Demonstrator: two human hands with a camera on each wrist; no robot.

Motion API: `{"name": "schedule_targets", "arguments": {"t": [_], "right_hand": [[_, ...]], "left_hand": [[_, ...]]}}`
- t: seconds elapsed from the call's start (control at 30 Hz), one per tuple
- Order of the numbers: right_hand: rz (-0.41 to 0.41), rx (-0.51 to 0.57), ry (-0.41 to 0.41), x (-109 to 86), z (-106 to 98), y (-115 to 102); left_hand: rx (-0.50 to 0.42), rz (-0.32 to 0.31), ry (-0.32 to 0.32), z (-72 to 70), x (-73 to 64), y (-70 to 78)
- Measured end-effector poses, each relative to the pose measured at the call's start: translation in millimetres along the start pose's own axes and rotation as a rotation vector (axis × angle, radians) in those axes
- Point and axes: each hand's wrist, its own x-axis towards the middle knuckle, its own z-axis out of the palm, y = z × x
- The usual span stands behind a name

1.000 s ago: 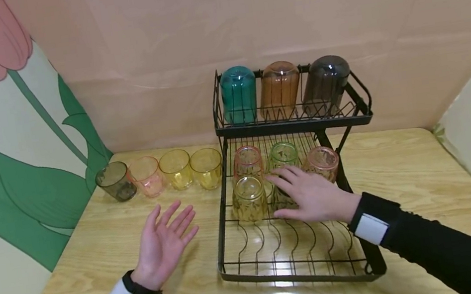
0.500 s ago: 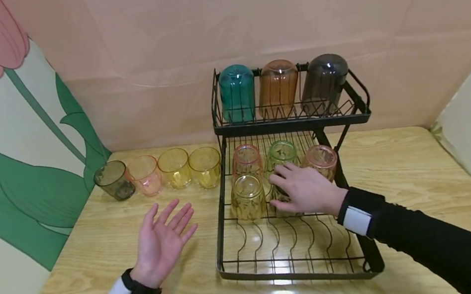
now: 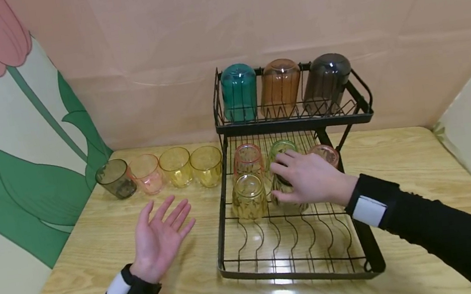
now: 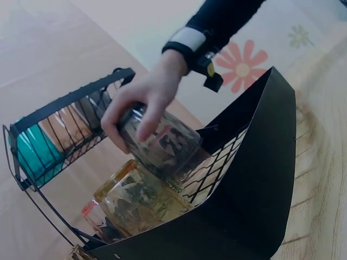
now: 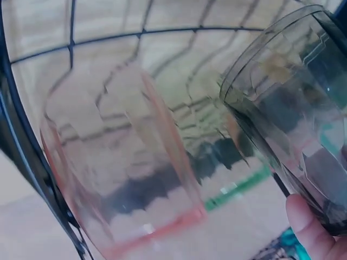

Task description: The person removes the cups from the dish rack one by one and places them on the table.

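Note:
My right hand (image 3: 312, 176) grips a smoky grey glass tumbler (image 4: 176, 146) from above, thumb on one side and fingers on the other. The tumbler is upside down over the lower tier of a black wire dish rack (image 3: 298, 273); in the head view the hand hides most of it. Beside it stands an upturned yellow tumbler (image 3: 249, 198). Behind are upturned tumblers: a pink-rimmed one (image 3: 248, 158), a green-rimmed one (image 3: 281, 147) and, partly hidden, another pink one (image 5: 130, 179). My left hand (image 3: 158, 238) holds nothing, palm up with fingers extended, left of the rack.
Left of the rack a row of upright tumblers stands on the wooden table: dark grey (image 3: 115, 180), pink (image 3: 146, 174) and two yellow ones (image 3: 176, 168). The upper tier (image 3: 291, 123) holds upturned teal (image 3: 239, 93), brown (image 3: 280, 89) and dark grey (image 3: 327, 84) glasses.
My right hand's fingers have drawn in around the grey tumbler, and the hand has moved slightly up in the head view, covering more of the rear pink tumbler. My left hand has barely moved.

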Motion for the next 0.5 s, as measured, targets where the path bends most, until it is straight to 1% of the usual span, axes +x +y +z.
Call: {"name": "schedule_targets", "arguments": {"t": [0.23,0.33,0.5], "right_hand": [[-0.027,-0.028,-0.001,6.7,-23,-2],[-0.036,-0.028,-0.005,8.7,-31,-6],[-0.068,-0.012,0.007,15.5,-46,-18]], "left_hand": [[-0.033,0.027,0.011,0.0,-0.1,1.0],[-0.079,0.044,0.001,1.7,0.1,0.3],[-0.189,0.065,-0.051,9.1,1.5,-3.5]]}}
